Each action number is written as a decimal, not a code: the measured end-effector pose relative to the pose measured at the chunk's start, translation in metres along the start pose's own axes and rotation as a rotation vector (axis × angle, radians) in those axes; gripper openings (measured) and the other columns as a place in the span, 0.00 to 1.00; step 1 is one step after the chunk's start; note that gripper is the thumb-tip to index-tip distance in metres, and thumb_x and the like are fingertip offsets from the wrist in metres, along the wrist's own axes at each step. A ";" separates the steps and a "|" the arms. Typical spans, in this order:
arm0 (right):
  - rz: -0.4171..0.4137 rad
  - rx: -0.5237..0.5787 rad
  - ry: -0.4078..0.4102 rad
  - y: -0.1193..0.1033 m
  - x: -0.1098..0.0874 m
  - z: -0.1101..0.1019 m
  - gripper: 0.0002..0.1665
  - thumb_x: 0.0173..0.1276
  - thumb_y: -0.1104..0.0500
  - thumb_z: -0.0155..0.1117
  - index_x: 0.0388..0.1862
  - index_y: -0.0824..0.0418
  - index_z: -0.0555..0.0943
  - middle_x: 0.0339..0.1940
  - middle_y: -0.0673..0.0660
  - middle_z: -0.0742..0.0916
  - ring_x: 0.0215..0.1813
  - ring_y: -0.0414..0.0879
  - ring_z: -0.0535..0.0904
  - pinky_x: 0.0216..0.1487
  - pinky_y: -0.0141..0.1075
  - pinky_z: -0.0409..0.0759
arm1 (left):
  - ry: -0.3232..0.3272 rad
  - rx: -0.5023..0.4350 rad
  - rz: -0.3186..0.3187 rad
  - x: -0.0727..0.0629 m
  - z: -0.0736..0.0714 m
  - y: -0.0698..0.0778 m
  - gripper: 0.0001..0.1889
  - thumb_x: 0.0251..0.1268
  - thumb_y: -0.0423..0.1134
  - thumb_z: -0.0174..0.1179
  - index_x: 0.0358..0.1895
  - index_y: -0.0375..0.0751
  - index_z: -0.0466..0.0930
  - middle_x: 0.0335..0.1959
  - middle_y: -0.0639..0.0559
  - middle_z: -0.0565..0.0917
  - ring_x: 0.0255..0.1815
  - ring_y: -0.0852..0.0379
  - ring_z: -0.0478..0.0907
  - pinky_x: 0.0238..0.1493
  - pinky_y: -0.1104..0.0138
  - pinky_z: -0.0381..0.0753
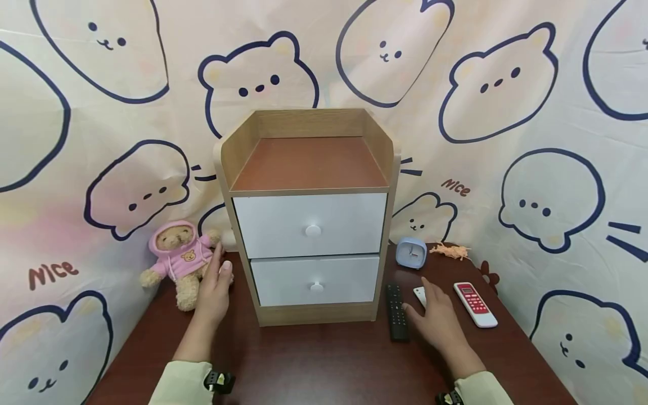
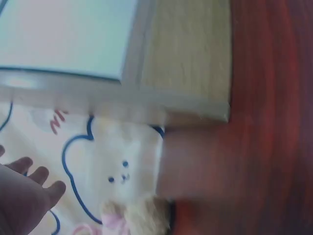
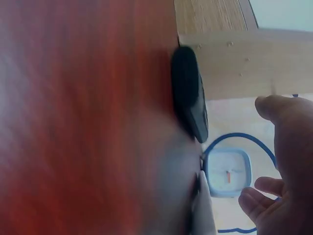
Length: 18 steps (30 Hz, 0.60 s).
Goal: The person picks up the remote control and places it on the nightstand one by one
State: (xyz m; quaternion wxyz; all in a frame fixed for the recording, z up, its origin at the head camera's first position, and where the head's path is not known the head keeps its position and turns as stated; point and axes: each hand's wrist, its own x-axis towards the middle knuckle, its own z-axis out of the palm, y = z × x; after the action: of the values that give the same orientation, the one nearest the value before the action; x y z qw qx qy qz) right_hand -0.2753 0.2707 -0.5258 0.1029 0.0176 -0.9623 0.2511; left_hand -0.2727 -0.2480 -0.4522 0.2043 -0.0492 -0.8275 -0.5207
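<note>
My left hand (image 1: 214, 295) has its fingers extended beside a teddy bear (image 1: 184, 264) in a pink hoodie, covering part of it. In the left wrist view the left fingers (image 2: 39, 176) hold nothing. My right hand (image 1: 437, 318) hovers over the table's right side, thumb spread, nothing in its grasp in the right wrist view. Left of it lies a black remote control (image 1: 396, 315). A white object (image 1: 419, 293) is partly hidden beneath the right fingers. To the right lies a white remote control (image 1: 476, 305) with a red face.
Between the hands stands a wooden cabinet (image 1: 316, 314) with two white drawers (image 1: 273, 228), both closed, and a railed top shelf. Behind the remotes are a blue clock (image 1: 411, 253) and an orange stringy item (image 1: 449, 251). A cartoon-bear cloth (image 1: 324, 56) surrounds the dark red table (image 1: 314, 360).
</note>
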 end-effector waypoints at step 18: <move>0.122 0.069 0.098 -0.026 -0.029 0.027 0.52 0.74 0.38 0.74 0.79 0.73 0.68 0.67 0.79 0.80 0.69 0.76 0.79 0.67 0.68 0.77 | 0.169 -0.504 0.019 0.008 0.037 0.039 0.32 0.91 0.45 0.44 0.89 0.40 0.51 0.83 0.37 0.60 0.84 0.46 0.57 0.71 0.80 0.63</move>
State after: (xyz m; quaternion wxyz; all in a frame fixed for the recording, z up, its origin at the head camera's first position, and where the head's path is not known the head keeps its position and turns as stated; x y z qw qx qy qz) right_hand -0.2500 0.2344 -0.5423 0.1336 -0.0500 -0.9462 0.2903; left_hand -0.2795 -0.1985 -0.4300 0.2591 -0.0626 -0.6511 -0.7106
